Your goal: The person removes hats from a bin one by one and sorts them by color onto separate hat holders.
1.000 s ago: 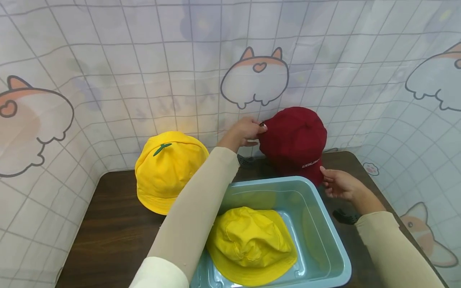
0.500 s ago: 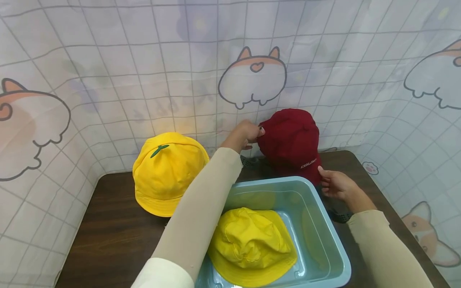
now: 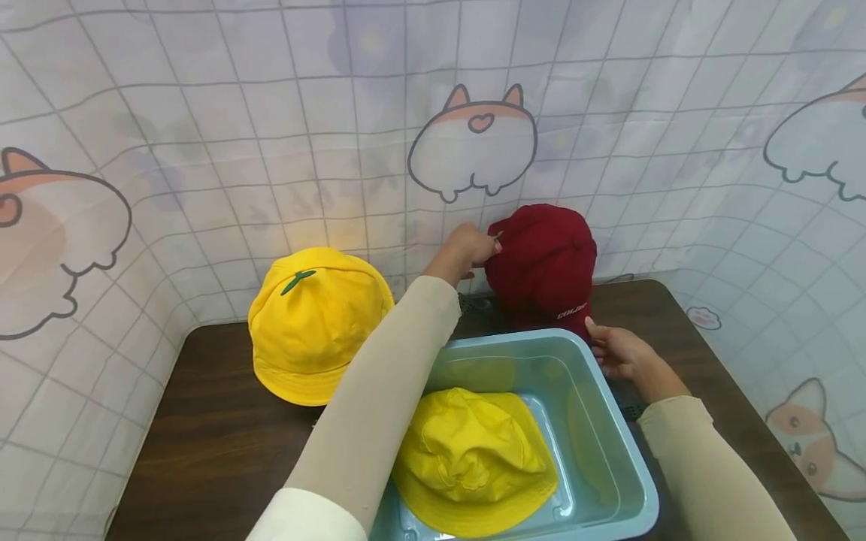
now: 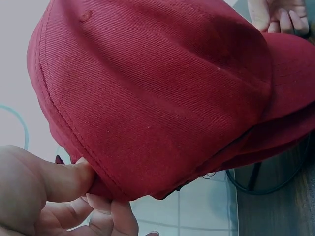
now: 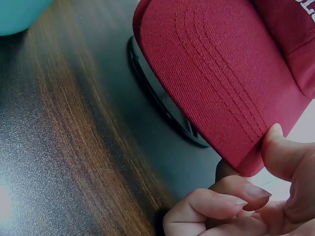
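Note:
A dark red baseball cap (image 3: 541, 259) with white lettering on its front is at the back right, behind the tub. My left hand (image 3: 470, 248) pinches the cap's back edge between thumb and fingers, as the left wrist view shows at the cap (image 4: 157, 98). At the other end, my right hand (image 3: 621, 352) pinches a corner of the brim (image 5: 211, 83) with the thumb on top and fingers below. In the right wrist view the brim hangs over a black curved object (image 5: 162, 103).
A light blue plastic tub (image 3: 639, 481) stands in front of the cap, holding a yellow bucket hat (image 3: 473, 458). Another yellow hat (image 3: 318, 323) with a green sprout sits at the left on the dark wooden table (image 3: 210, 443). A patterned curtain (image 3: 271, 113) hangs close behind.
The red cap's brim and my right hand have shifted slightly left. My left hand keeps its hold at the cap's back edge, and the yellow hats stay in place.

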`<state>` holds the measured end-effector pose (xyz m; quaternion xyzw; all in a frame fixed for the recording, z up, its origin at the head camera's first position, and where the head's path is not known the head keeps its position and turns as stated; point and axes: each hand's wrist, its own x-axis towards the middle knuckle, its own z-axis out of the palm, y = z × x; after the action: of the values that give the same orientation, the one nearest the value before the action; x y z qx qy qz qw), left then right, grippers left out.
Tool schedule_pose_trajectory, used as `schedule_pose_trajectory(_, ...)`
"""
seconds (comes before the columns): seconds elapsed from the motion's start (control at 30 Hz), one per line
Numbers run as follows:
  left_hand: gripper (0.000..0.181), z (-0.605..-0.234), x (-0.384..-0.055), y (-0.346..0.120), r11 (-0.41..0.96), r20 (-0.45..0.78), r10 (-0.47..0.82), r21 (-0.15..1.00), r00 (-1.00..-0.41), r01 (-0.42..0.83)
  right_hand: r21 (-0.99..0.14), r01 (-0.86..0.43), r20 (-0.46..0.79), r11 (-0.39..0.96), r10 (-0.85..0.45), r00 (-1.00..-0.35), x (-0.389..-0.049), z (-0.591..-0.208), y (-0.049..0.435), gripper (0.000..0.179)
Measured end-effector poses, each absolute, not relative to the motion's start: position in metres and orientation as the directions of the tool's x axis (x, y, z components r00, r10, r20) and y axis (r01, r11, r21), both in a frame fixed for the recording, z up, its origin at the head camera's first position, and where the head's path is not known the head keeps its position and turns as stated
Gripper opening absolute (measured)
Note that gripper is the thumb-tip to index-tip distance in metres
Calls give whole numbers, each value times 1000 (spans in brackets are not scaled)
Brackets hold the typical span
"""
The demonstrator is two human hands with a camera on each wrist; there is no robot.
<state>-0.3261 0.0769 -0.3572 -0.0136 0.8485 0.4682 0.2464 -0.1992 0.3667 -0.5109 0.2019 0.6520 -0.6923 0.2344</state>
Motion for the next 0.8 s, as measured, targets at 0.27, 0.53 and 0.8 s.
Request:
schedule_pose_trajectory(0.27, 25, -352, -323, 78, 593, -411, 202, 774, -889, -223, -793, 600, -587, -105, -130, -799, -198, -509, 368, 41)
schedule_pose_trajectory(0.53, 38, -330, -313, 68, 764, -267, 244, 646, -932, 15, -781, 538, -560, 317, 27, -828, -198, -481, 374, 85)
schedule_pose_trajectory(0.8, 49, -265, -277, 34, 803, -1, 361, 508, -932, 311, -788, 354, -312, 504, 169, -935, -200, -387, 367, 95)
